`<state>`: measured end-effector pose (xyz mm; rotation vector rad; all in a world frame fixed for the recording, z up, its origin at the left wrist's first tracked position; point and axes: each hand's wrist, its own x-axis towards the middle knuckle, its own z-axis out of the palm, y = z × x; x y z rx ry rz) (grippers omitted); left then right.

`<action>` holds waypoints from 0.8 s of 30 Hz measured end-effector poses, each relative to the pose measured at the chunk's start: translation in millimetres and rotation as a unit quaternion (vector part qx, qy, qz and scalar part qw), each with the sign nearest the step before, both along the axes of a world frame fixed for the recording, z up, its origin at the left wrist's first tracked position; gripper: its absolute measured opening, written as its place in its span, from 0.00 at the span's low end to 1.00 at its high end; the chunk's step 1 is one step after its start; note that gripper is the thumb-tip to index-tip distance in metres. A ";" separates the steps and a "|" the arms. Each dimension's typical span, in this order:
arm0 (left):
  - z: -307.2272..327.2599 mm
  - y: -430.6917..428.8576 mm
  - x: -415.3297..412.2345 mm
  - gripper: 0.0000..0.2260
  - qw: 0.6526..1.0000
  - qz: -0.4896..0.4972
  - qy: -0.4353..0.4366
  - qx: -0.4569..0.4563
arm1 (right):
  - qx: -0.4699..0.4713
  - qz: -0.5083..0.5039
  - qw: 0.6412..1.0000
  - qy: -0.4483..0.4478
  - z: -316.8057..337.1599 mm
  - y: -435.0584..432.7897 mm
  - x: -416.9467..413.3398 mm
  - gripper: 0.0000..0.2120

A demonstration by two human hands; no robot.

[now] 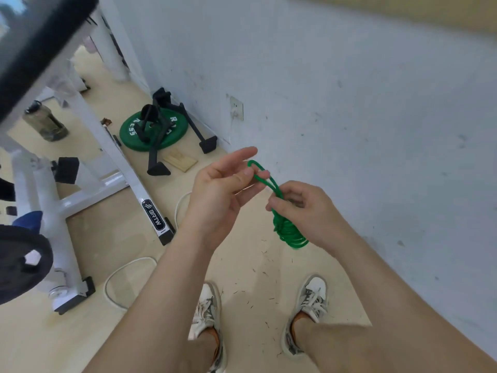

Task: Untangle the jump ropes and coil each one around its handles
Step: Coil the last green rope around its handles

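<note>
Looks to me like the wrap-up stage on green rope (289,230). It's bundled in tight coil, held in air in front of me, above floor by wall (349,103). Right hand (304,208) curled round top of bundle. Left hand (223,189) pinching last free loop (262,173), index sticking out. Can't see handles, guessing they're buried in the coil.

Next move I'd say: tuck or wind that loop snug, no slack.

White rope (126,270) on floor by bench frame (121,168), not coiled yet. Weight plate (153,130) further off, nothing blocking hands.
</note>
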<state>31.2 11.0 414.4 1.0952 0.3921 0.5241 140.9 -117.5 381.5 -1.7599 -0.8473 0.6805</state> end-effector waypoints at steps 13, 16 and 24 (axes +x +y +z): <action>160.9 -88.0 -40.6 0.14 0.965 -0.009 0.066 0.252 | 0.148 -0.056 0.986 0.046 159.4 -81.4 -65.4 0.12; 184.2 -112.0 -43.0 0.12 0.967 -0.004 0.076 0.244 | 0.199 -0.148 0.968 0.046 181.0 -95.3 -73.3 0.10; 229.2 -147.0 -21.1 0.12 0.938 0.093 0.087 0.323 | 0.289 -0.244 0.922 0.082 222.9 -109.4 -68.7 0.12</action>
